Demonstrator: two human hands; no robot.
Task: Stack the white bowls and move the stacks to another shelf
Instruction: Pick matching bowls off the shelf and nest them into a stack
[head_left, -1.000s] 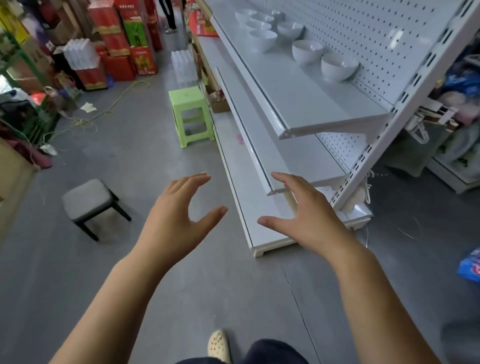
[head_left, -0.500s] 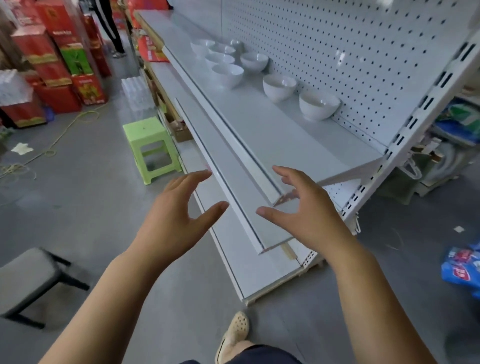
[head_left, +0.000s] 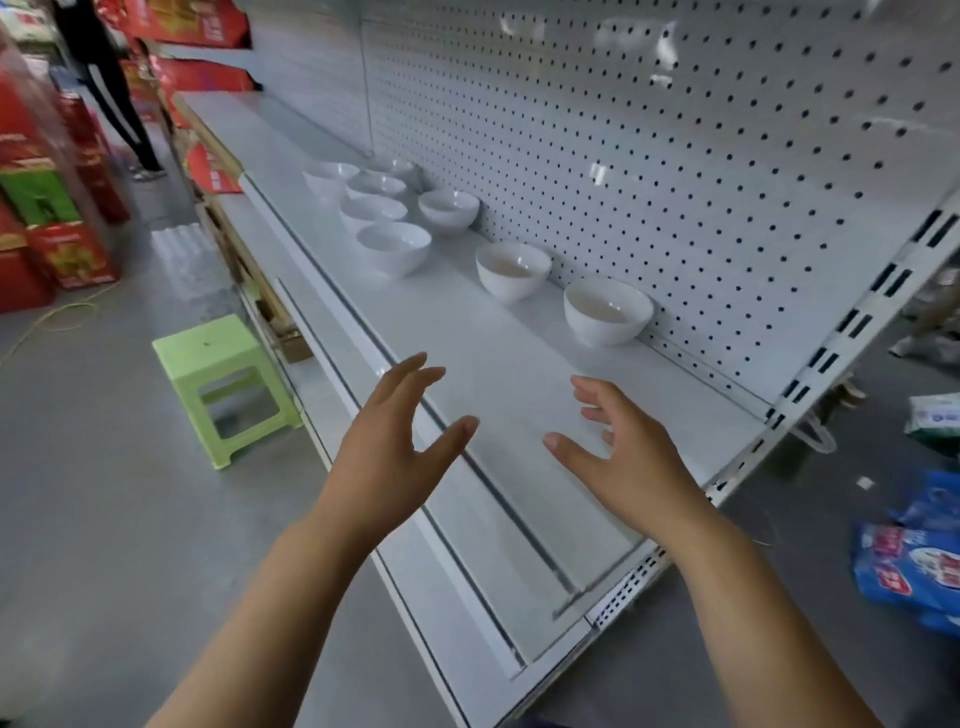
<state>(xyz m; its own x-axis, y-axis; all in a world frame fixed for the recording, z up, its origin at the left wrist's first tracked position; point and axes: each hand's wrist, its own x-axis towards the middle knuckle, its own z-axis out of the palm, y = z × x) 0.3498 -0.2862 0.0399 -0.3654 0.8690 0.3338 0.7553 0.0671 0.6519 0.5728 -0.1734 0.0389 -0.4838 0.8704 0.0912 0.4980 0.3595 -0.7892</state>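
Compared with a second ago, both hands are way closer to the shelf: they were out over the grey floor (head_left: 104, 519), now they hover above the front part of the top shelf (head_left: 519, 405), and the bowls look much nearer.

Only one view here, the head cam, so:

Left hand (head_left: 387, 457) and right hand (head_left: 631, 462) are both empty, fingers spread and a bit curled, thumbs pointing in toward each other. My guess is that's a ready-to-cup pose, shaped for scooping a round bowl from both sides. Neither hand touches anything yet.

The white bowls (head_left: 395, 247) all sit on that top shelf, beyond the fingertips, toward the pegboard back wall (head_left: 675, 156). The nearest bowl (head_left: 608, 310) is just past the right fingertips, up against the pegboard; the next bowl (head_left: 513, 270) is further out along the same wall. The rest cluster well beyond the left fingertips. Nothing is stacked yet, so I'd say the task is barely started.

Every bowl stands upright, mouth up. They're round, so no real long axis, but the row itself runs lengthwise along the shelf, away from the fingers. Lower shelves (head_left: 467, 597) sit under the wrists, probably where the stacks go, though I can't tell.
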